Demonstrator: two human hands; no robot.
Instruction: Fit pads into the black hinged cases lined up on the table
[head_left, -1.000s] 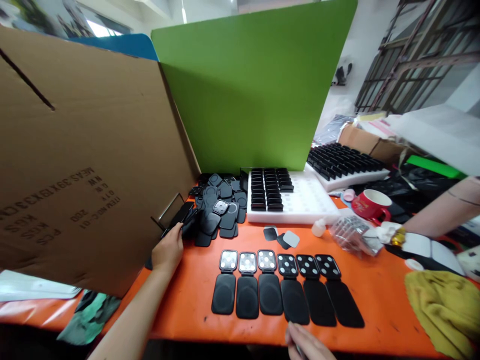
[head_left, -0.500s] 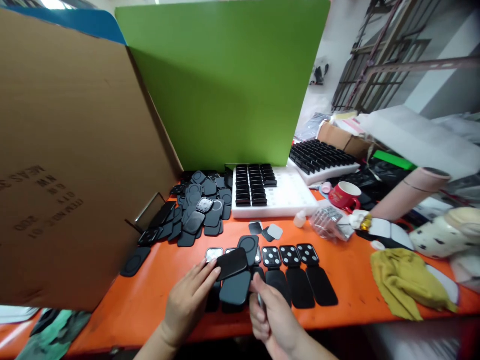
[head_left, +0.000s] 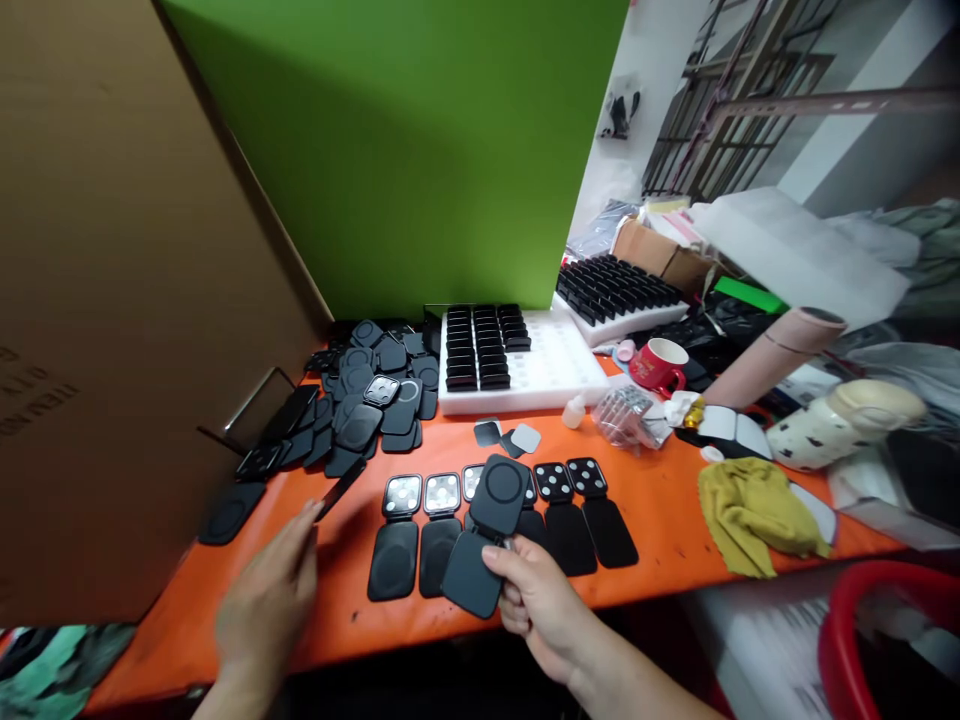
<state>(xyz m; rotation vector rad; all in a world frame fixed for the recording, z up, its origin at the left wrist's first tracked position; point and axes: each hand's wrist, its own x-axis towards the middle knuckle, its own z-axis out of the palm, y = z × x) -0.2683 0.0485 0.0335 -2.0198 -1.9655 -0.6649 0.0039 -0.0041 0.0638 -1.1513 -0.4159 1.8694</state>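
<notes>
My right hand (head_left: 534, 598) is closed on a black hinged part (head_left: 484, 535), which it holds above a row of like parts (head_left: 570, 505) lying on the orange table (head_left: 667, 500). My left hand (head_left: 270, 598) hovers at the left with fingers stretched, and a thin black piece (head_left: 341, 488) sits at its fingertips. Whether it grips that piece is unclear. A heap of black parts (head_left: 375, 400) lies behind.
A white tray (head_left: 559, 365) with black pieces stands by the green board (head_left: 390, 150). A cardboard box (head_left: 112, 280) walls the left. A red mug (head_left: 658, 366), a yellow cloth (head_left: 754, 505), a small bottle (head_left: 574, 411) and clutter fill the right. A red bin (head_left: 885, 630) stands below.
The view has swung down and right. My left hand has pulled away to the left with a thin black piece at its tips. My right hand now holds the hinged part alone.
</notes>
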